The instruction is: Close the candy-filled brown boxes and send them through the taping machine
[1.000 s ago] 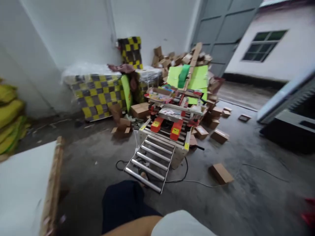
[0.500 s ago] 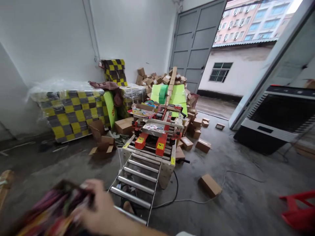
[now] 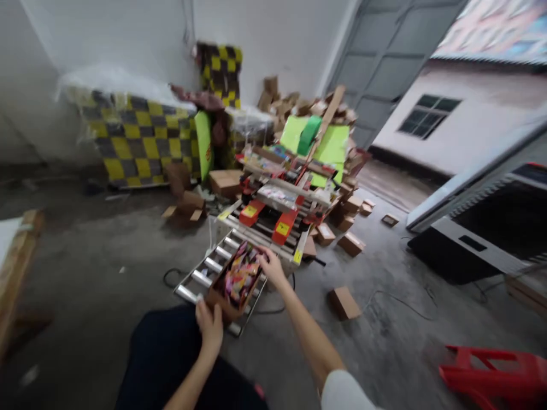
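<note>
An open cardboard box (image 3: 223, 303) sits tilted in view on the roller conveyor (image 3: 200, 278). Small colourful packets (image 3: 241, 273) fill it; blur hides their exact kind. My left hand (image 3: 209, 326) grips the box at its near left corner. Around the far right rim, the fingers of my right hand (image 3: 270, 266) are closed. Just beyond the box stands a carton sealing machine (image 3: 277, 199) with orange-red parts and yellow labels.
Many small cartons (image 3: 351, 244) lie heaped around the machine's right side and behind it. One carton (image 3: 344, 303) and a cable are on the floor at right. A red plastic stool (image 3: 491, 370) is at lower right, a wooden frame (image 3: 21, 267) at left.
The view has turned and tipped down. The box of packets, blurred at lower left before, is now over the rollers. Both hands now show on it.
</note>
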